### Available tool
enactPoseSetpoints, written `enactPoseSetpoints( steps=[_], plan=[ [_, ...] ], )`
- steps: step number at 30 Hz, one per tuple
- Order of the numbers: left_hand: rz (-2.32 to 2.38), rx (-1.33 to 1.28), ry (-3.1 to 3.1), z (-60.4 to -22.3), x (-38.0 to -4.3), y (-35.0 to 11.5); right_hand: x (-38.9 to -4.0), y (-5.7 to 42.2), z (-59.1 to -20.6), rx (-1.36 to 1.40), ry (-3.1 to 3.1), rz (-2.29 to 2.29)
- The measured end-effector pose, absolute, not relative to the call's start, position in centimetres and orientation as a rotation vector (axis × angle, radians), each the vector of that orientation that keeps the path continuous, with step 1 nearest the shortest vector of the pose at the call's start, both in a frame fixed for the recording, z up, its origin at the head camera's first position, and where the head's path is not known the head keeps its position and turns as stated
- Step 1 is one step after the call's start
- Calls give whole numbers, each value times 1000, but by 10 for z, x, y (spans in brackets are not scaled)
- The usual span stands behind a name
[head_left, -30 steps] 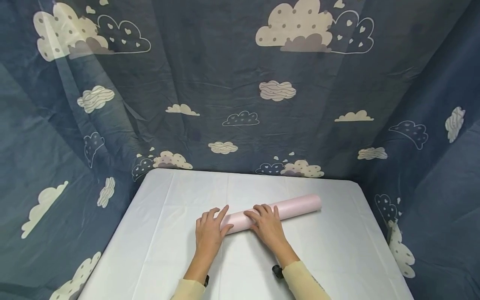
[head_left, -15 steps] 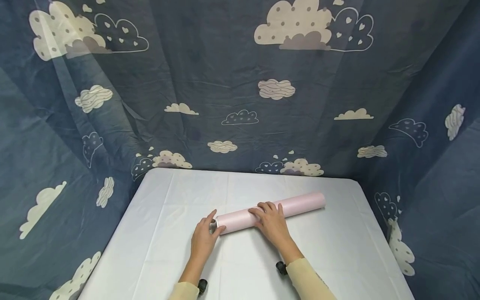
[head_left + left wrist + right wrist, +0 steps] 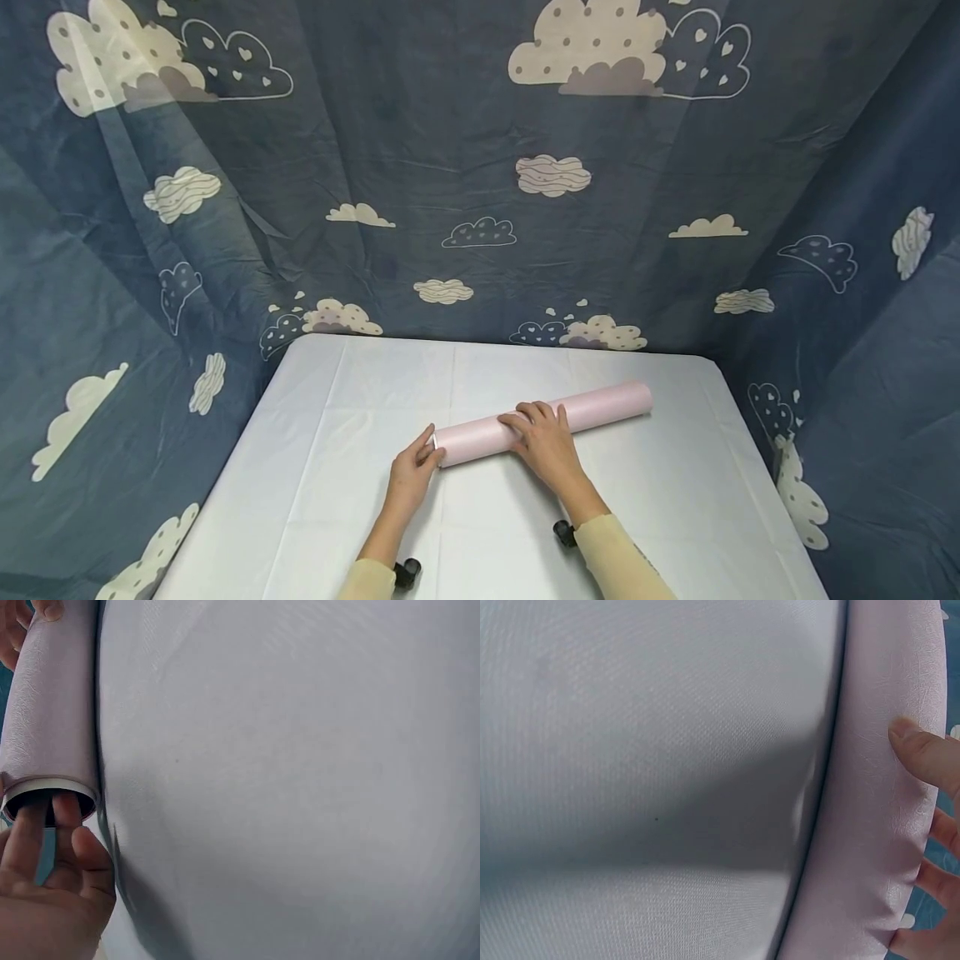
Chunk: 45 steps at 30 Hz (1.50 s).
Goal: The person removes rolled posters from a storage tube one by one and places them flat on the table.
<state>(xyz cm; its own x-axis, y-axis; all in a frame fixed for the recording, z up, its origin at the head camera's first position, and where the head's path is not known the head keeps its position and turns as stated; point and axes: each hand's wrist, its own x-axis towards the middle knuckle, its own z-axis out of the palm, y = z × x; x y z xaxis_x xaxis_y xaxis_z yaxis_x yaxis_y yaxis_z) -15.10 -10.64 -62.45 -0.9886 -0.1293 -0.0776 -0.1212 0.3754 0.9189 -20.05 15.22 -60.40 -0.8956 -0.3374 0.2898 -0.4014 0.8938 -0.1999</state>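
A long pink roll (image 3: 472, 439) with a finely creased surface lies slanted across the white table (image 3: 360, 467). At its left end, my left hand (image 3: 411, 477) has two fingers in the dark hollow, seen in the left wrist view inside a pale rim (image 3: 52, 784). The left thumb sits on the outside at that end. My right hand (image 3: 547, 446) grips the roll around its middle from above. In the right wrist view its thumb (image 3: 922, 750) presses on the pink surface, with other fingers along the same side. The inside of the hollow is dark.
Dark blue curtains (image 3: 427, 125) with printed clouds surround the table at the back and both sides. Small black devices (image 3: 407, 575) are strapped at both wrists. The roll's right end (image 3: 637, 398) points to the back right.
The roll has shifted slightly right along with the right hand. The left hand has slid left off its surface to the open end, and its fingers have entered the hollow.
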Motion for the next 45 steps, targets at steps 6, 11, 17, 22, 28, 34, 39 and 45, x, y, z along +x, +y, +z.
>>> enactPoseSetpoints(
  steps=[6,11,17,22,28,34,39,45],
  plan=[
    [-1769,243,-2594,-626,-153,-106,-200,153,-603,558,-2814,383],
    [-1791,251,-2582,-626,-155,-108,-200,153,-602,562,-2810,395],
    [-1851,256,-2562,-627,-155,-110,-201,152,-602,571,-2810,388],
    [-1917,288,-2540,-628,-155,-111,-202,152,-602,571,-2819,384],
    [-1978,289,-2499,-630,-156,-111,-202,153,-601,569,-2819,404],
    [-1972,299,-2472,-633,-155,-109,-201,154,-601,569,-2819,409],
    [-1982,340,-2459,-633,-153,-107,-201,155,-601,572,-2822,415],
    [-2035,338,-2434,-636,-153,-108,-201,156,-601,572,-2818,402]
  ],
)
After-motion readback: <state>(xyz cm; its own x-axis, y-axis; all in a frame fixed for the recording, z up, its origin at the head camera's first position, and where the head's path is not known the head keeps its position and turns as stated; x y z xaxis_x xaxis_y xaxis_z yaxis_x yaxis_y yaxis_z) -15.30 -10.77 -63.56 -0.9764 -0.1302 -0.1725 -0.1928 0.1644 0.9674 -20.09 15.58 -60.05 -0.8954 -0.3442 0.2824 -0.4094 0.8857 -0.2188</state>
